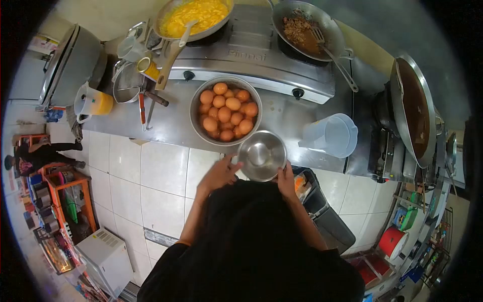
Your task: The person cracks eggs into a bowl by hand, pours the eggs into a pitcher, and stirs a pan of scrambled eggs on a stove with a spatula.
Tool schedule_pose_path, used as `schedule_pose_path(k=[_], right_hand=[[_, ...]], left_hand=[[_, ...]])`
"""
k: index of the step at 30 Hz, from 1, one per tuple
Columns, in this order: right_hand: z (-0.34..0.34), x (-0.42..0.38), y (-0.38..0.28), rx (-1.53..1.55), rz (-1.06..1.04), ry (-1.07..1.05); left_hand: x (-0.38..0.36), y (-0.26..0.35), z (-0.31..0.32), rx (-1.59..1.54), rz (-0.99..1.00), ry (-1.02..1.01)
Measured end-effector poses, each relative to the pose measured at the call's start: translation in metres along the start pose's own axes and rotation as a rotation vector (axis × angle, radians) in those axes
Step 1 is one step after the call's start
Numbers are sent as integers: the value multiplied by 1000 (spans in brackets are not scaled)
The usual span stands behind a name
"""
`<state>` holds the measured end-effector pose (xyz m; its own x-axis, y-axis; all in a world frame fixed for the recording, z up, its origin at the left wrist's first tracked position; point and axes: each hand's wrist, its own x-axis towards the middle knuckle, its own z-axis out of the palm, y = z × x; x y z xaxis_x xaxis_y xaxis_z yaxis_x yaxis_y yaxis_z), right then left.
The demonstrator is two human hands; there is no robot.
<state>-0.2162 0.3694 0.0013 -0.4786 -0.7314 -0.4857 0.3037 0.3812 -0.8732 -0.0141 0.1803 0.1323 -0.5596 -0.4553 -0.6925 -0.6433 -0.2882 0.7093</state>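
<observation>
Head view: we look down on a brushed steel surface (168,120); clock directions run from the small bowl.
Small bowl: our round, shiny steel bowl (259,155) sits between our two hands, by the surface's near edge, with nothing visible inside.
Left hand: our left hand (220,173) grips the bowl's rim at about 9 o'clock, fingers partly spread.
Right hand: our right hand (286,180) pinches the rim between its fingers at about 4 o'clock.
Egg bowl: larger, round, silver metal bowl (193,122) heaped with brown eggs (233,103), just beside ours toward 11 o'clock; we cannot tell whether the rims touch.
Pitcher: translucent plastic pitcher (339,137), between 2 and 3 o'clock.
Stove: silver two-burner stove (251,53), at 12 o'clock.
Pans: wide metal pan (227,19) of yellow food toward 11 o'clock; grey metal pan (333,34) with brown crumbly food and a slotted spatula (334,60) toward 1 o'clock.
Sieve: round wire-mesh sieve (128,80), toward 10 o'clock.
Bin: dark plastic bin (332,226), between 4 and 5 o'clock.
</observation>
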Motion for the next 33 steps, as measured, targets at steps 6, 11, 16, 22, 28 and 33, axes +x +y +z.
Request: schedule_pose_path(k=[6,11,16,22,28,33], right_hand=[[14,16,-11,185,-24,199],[27,-6,-36,146,353,-58],[80,-19,-149,-499,-398,-80],[153,120,-174,-1085,-979,61],[169,166,-159,-1161,-642,-134],[179,98,-192,-541,-857,84]], left_hand=[[68,10,-70,679,604,679],[96,15,-86,921,496,578],[114,11,-87,937,662,561],[113,3,-90,731,750,485],[102,4,-114,-168,720,404],[110,7,-122,-829,463,101]])
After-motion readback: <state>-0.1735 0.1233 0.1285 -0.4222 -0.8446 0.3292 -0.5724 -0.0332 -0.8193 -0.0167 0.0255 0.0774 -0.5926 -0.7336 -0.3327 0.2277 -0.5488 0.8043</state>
